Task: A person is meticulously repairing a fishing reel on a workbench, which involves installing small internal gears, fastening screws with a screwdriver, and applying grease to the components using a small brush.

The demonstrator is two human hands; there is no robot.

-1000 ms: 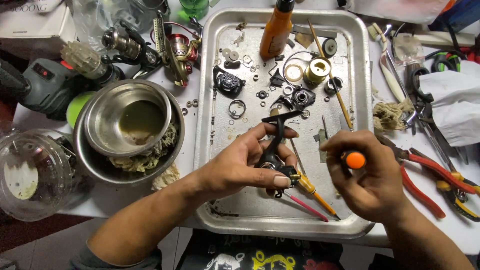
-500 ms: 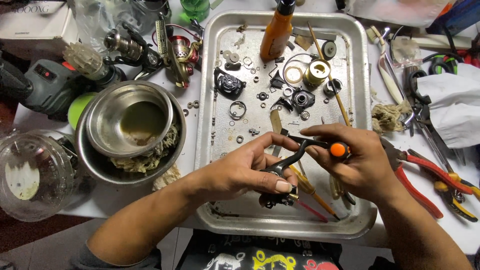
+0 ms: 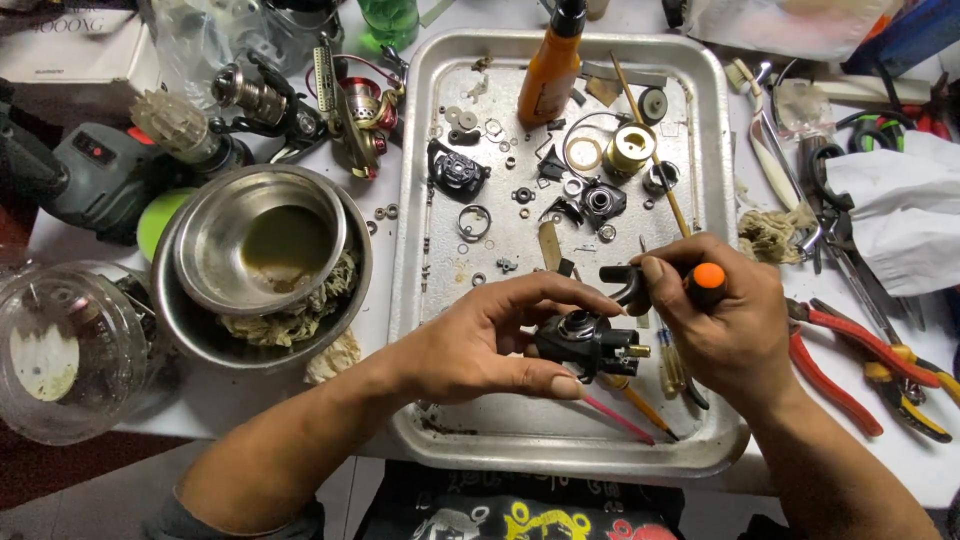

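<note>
Over the lower middle of the rectangular metal tray (image 3: 710, 200), the left hand (image 3: 480, 345) holds a small black reel body with brass fittings (image 3: 590, 345). The thumb lies under the part and the fingers curl over its top, so the hand is closed on it. The part is raised just above the tray floor, between both hands.

The right hand (image 3: 725, 330) is closed around an orange-capped screwdriver handle (image 3: 705, 280). Its thumb and forefinger also pinch a dark curved piece (image 3: 625, 285) just above the reel body. Whether that piece touches the reel body cannot be told.

Below the hands, a pink stick (image 3: 615, 418) and yellow-handled tools lie on the tray floor. The upper tray carries loose washers, rings, a brass-coloured spool (image 3: 632, 148) and an orange squeeze bottle (image 3: 548, 75).

To the left of the tray stand two nested steel bowls (image 3: 265, 265) with fibrous wadding between them. To the right lie red-handled pliers (image 3: 835, 355) and a white cloth (image 3: 900, 210).
</note>
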